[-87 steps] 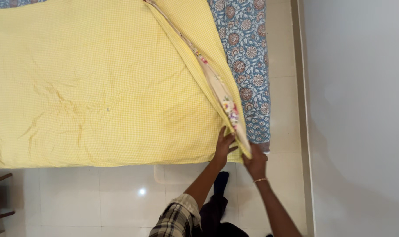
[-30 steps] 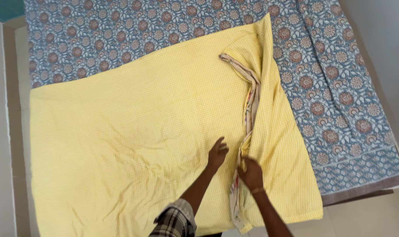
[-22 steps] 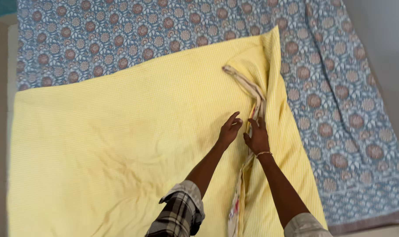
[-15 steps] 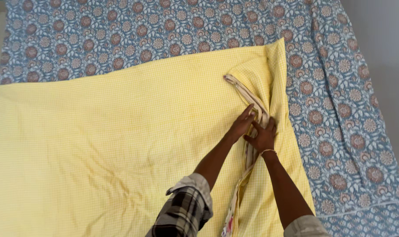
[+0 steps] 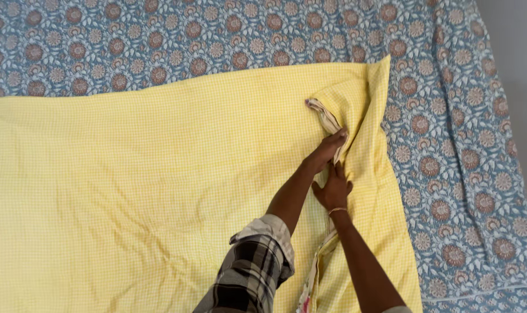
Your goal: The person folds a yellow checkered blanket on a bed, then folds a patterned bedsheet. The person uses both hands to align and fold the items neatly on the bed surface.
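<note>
A large yellow checked sheet lies spread over a bed covered by a blue floral bedspread. Along the sheet's right side runs a folded seam showing a pale floral lining. My left hand reaches far forward and its fingers pinch the lining edge near the sheet's upper right corner. My right hand, with a thin bangle on the wrist, rests just below it on the same seam, fingers pressed onto the fabric. More of the floral lining shows near the bottom edge between my arms.
The blue floral bedspread extends to the right of the yellow sheet and along the top. A pale wall strip shows at the far right.
Both hands have travelled up the seam toward the far corner, the view moving in over the bed. My left hand now grips the lining edge; my right trails just behind it.
</note>
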